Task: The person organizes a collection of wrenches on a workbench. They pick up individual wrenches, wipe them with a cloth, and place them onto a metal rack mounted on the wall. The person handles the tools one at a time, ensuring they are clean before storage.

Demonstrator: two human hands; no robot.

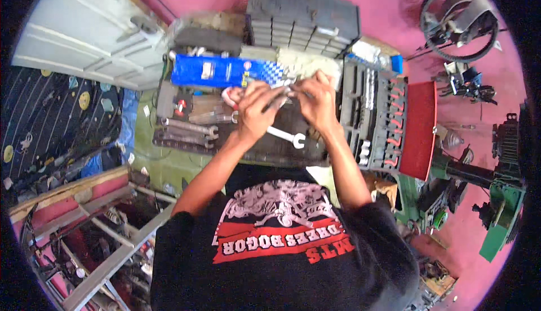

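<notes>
Black T-shirt (276, 283) fills the lower centre of the frame. Beyond it, the left hand (257, 111) and right hand (316, 101) meet near mid-frame over the green bench (163, 171), fingers curled nearly closed; blur hides what, if anything, they pinch. An open-end wrench (285, 136) juts from below the left hand, near centre; whether held, I cannot tell. A loose pinch could drop something small beside the blue packet (217, 70).

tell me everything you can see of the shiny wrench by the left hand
The wrench is bright silver and looks metal. Its forked open end points right and slightly toward the person; the shaft disappears behind the left hand, which hides the rest. It shows against a dark surface; whether the hand touches it, I cannot tell.
</notes>
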